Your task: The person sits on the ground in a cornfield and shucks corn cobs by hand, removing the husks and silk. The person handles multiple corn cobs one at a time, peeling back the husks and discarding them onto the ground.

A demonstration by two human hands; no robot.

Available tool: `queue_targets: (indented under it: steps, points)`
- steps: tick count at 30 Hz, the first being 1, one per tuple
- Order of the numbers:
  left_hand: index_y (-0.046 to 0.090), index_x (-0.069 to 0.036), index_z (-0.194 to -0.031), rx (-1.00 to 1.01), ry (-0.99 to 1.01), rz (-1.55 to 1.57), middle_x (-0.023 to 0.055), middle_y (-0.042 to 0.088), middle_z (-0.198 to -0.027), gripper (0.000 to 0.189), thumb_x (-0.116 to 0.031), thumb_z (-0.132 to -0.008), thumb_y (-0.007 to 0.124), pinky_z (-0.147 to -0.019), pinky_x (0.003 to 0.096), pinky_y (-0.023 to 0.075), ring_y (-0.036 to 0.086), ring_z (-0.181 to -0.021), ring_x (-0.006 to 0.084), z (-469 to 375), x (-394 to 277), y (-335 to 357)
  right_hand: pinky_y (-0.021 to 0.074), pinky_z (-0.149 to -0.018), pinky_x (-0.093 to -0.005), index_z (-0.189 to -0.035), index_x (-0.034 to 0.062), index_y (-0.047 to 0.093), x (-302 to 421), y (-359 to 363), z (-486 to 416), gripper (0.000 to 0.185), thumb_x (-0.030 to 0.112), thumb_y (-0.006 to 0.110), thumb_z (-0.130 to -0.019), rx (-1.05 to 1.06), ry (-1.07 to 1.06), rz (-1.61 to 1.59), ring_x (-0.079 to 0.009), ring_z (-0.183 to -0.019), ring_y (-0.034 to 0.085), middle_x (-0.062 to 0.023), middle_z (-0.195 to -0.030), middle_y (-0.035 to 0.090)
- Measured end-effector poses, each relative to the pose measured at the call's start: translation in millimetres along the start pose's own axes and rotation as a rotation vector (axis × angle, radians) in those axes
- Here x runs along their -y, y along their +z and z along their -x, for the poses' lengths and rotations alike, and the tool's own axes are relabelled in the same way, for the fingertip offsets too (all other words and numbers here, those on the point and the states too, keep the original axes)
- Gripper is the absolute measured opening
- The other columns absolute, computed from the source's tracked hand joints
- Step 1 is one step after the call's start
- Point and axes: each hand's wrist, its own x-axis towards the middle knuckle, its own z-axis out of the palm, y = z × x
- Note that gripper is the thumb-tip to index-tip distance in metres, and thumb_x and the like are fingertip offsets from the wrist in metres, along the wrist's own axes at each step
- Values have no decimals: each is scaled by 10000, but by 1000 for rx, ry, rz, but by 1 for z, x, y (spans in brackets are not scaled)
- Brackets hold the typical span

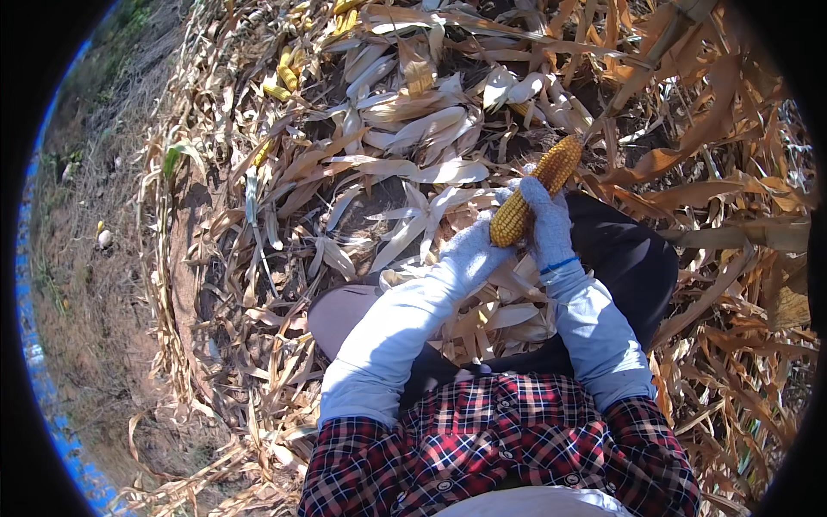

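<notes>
A husked ear of yellow corn [537, 187] is tilted up to the right between my gloved hands, its kernels bare. My right hand [549, 223], in a pale knit glove with a blue cuff edge, wraps around the ear's middle. Against the ear's lower end, my left hand [475, 251] grips from the left side, its fingers partly hidden behind the ear. Loose dry husks [510, 316] lie below the hands, between my knees. Just beyond the hands, a peeled-back husk [417, 223] spreads over the ground.
Several bare yellow ears [284, 76] lie at the upper left, with more [345, 19] at the top. Pale ears in husk [420, 126] are heaped ahead. Dry corn stalks and leaves [711, 187] crowd the right side. Bare soil [187, 258] borders the husks at left.
</notes>
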Motion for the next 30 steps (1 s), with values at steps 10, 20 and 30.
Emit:
queue_targets:
  steps: [10,20,30]
  points:
    - [658,-11,-1257,97,-154,297,119,736,-1089,461,-280,-896,756,-937,346,530,703,-1007,233,5,2,2,623,-772,-343,-1255,22,556,8,16,14,386,53,728,-911,151,-28,-33,-218,-871,715,-96,-1019,673]
    - [530,7,-1362,-91,-105,101,189,707,-1166,618,-321,-898,773,-951,378,541,705,-1071,281,3,-6,21,627,-655,-368,-1201,22,560,9,17,11,332,65,717,-911,58,-29,-33,-230,-729,697,-108,-907,663]
    - [473,-10,-1402,70,-121,-227,287,681,-1138,686,-534,-972,577,-853,474,570,717,-969,413,5,6,20,640,-626,-399,-1162,27,549,15,7,5,278,164,685,-962,119,155,162,-255,-761,717,-105,-890,661]
